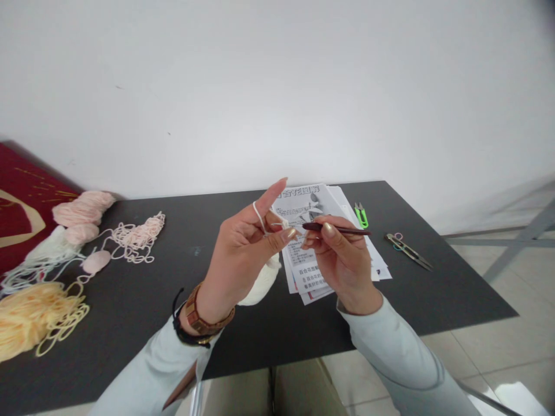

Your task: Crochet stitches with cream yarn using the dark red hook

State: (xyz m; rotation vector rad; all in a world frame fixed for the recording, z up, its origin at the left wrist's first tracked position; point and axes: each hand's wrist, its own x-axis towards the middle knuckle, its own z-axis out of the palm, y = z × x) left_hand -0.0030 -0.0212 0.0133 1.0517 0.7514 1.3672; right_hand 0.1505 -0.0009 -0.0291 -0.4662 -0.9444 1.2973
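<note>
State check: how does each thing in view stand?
Left hand: pinching white yarn
White yarn: looped round a finger
Right hand: gripping hook
Hook: nearly level
White yarn ball: partly hidden
Printed sheets: stacked unevenly
Green snips: lying down
Metal snips: lying down
Pink tangle: loose
Yellow yarn: loosely looped

Green snips near scissors, black table.

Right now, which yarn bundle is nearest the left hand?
The white ball partly hidden by the left hand; the pink yarn, yellow yarn and other white bundle lie farther left.
</note>
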